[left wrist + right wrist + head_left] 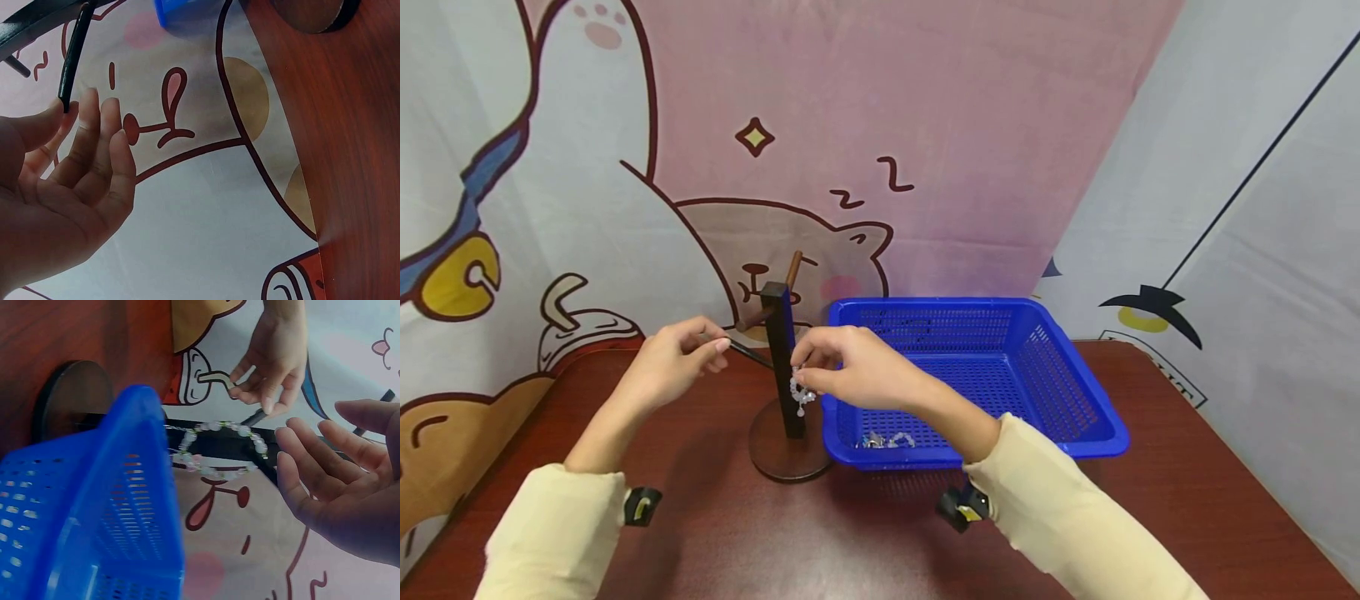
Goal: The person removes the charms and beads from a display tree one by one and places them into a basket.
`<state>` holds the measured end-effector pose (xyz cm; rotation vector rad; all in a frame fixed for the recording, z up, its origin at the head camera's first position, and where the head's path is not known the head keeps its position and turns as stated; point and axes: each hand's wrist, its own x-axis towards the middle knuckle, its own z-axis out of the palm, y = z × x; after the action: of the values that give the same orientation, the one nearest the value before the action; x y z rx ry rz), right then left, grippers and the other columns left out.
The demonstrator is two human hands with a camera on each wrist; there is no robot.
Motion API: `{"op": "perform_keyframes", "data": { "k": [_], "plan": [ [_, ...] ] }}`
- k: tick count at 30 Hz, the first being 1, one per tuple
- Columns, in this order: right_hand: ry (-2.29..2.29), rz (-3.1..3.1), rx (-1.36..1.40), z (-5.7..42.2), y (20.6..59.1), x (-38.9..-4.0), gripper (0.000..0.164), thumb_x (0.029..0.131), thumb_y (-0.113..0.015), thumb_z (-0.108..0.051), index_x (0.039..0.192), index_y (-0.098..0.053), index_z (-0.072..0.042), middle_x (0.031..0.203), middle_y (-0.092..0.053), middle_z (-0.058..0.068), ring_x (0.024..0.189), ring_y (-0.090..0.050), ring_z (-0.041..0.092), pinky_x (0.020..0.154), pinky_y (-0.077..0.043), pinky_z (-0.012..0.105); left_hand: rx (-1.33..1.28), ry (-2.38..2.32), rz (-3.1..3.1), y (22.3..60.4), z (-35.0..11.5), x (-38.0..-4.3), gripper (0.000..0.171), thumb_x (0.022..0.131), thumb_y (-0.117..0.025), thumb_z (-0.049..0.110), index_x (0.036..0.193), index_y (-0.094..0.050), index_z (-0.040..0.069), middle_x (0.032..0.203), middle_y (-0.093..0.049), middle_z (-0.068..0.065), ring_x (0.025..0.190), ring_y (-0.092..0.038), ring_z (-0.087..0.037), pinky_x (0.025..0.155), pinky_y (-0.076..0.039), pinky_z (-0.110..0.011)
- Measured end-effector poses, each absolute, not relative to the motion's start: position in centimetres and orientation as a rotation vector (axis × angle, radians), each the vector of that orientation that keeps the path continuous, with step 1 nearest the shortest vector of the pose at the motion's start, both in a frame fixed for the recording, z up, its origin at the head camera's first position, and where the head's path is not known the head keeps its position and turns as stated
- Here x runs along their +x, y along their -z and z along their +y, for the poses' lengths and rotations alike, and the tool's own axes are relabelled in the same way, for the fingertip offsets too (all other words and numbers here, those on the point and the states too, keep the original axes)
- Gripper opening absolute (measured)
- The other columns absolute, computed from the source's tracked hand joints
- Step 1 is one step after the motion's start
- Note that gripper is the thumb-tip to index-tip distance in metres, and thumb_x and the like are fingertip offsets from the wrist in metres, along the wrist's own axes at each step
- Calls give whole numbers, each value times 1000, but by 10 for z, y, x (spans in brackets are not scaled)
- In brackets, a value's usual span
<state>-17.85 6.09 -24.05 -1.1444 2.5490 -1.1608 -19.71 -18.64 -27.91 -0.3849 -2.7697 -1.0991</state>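
Note:
A dark wooden stand (778, 342) with a round base and several pegs stands upright on the table. My left hand (677, 358) pinches the tip of its left lower peg (748, 352) between thumb and forefinger. On the opposite side, a bracelet (215, 426) of pale, translucent beads with a small dangling charm hangs over another peg (270, 472). My right hand (861, 367) is right beside that peg, above the bracelet. In the right wrist view, its fingers (300, 487) are loosely bent, with the thumb apart from them and nothing between.
Right of the stand, a blue plastic basket (940, 303) sits close to the round base (782, 462). Several beaded pieces (874, 440) lie in its near left corner. The reddish-brown table (760, 542) backs onto a cartoon-printed cloth (970, 125).

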Motion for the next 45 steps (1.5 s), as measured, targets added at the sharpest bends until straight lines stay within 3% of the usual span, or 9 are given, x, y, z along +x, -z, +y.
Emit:
{"op": "perform_keyframes", "data": {
  "k": [11,18,30,40,45],
  "plan": [
    [1195,2516,-1023,63,267,-181,11,85,-62,-7,95,-61,-3,75,-62,4,62,-55,8,55,-44,21,-383,1111,-2771,279,-186,-197,18,93,-54,17,99,-60,1,73,-64,-3,68,-59,-15,62,-48,-31],
    [1233,2500,-931,61,279,-184,15,84,-62,-5,99,-60,0,77,-64,7,65,-61,23,55,-47,22,-391,1115,-2769,279,-186,-197,17,93,-54,16,99,-60,1,73,-64,-3,67,-59,-15,62,-48,-31],
    [1266,2492,-914,54,289,-187,20,84,-62,-6,102,-58,1,76,-65,8,59,-60,18,54,-48,22,-391,1118,-2780,278,-185,-196,17,94,-53,15,99,-59,1,73,-64,-4,68,-59,-15,62,-48,-31],
    [1293,2553,-894,47,295,-187,16,84,-63,-7,97,-60,2,70,-64,7,57,-61,25,50,-44,20,-375,1119,-2794,278,-185,-197,17,94,-53,16,100,-59,1,73,-64,-3,69,-59,-15,62,-48,-31],
    [1292,2591,-859,42,298,-188,11,85,-63,-10,92,-61,-1,66,-63,5,50,-57,14,47,-43,20,-376,1126,-2793,277,-185,-197,17,94,-53,16,99,-58,1,73,-64,-3,69,-59,-15,61,-48,-31]
  ]
}}
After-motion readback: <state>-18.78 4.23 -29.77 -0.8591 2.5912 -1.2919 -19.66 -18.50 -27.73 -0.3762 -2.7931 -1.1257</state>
